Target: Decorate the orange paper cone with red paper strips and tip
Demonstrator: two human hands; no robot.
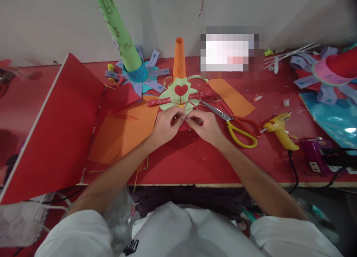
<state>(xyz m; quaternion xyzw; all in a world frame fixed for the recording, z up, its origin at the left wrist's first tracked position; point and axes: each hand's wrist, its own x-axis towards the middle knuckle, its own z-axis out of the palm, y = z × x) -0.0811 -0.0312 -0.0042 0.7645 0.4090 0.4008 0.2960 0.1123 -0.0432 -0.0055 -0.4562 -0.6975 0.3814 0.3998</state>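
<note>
My left hand (170, 124) and my right hand (205, 124) meet at the middle of the table, fingertips pinched close together. Whatever lies between the fingers is too small to make out. Just beyond them stands a paper craft with a pale green petalled flower (174, 86) bearing a red heart (181, 90). Red lettered paper strips (159, 101) reach out from its sides, and an orange paper cone (179, 60) rises behind it. To the right of my right hand lie scissors (227, 117) with yellow and red handles, their blades spread a little or closed, I cannot tell.
A yellow glue gun (283, 130) and a purple box (315, 156) are at the right. Orange sheets (125, 132) lie left, beside an upright red board (60, 134). A green paper tube (121, 34) stands behind. Another paper craft (320, 73) is at far right.
</note>
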